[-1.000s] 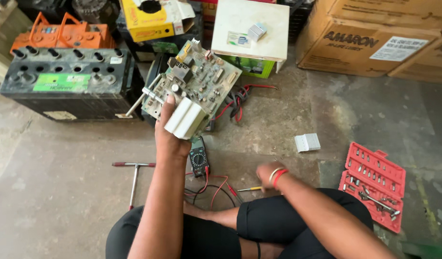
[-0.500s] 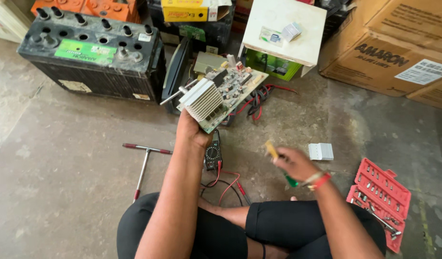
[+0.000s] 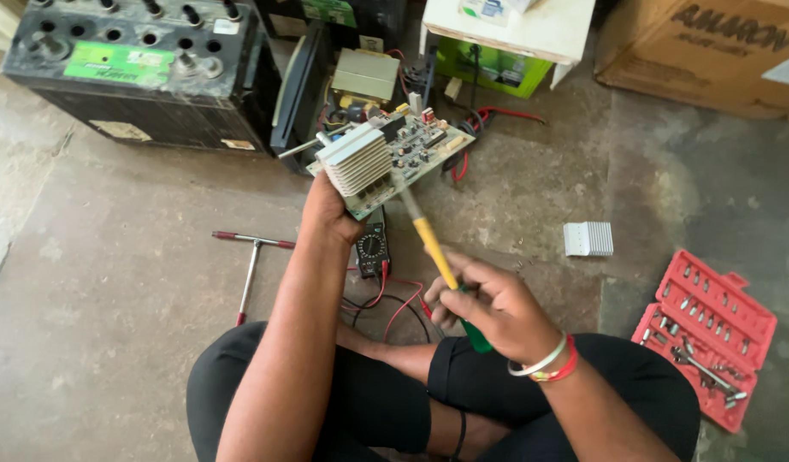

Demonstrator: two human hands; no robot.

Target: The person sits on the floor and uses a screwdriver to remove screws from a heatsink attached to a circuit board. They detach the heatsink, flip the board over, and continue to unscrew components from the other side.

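Observation:
My left hand (image 3: 328,212) holds up a green circuit board (image 3: 411,154) by its near edge, beside a ribbed white heat sink (image 3: 355,160) fixed on the board. My right hand (image 3: 488,306) grips a screwdriver (image 3: 434,251) with a yellow and green handle; its shaft points up to the board just right of the heat sink. A black multimeter (image 3: 374,250) with red and black leads lies on the floor below the board. I sit cross-legged on the concrete floor.
A large black battery (image 3: 138,68) stands at the upper left, next to an open inverter case (image 3: 351,81). A T-handle tool (image 3: 251,257) lies left. A loose white heat sink (image 3: 588,239) and a red bit set tray (image 3: 711,338) lie right. Cardboard boxes (image 3: 711,51) stand behind.
My right hand lifted the screwdriver from near the floor and brought its tip up to the board. The left hand lowered and tilted the board toward me.

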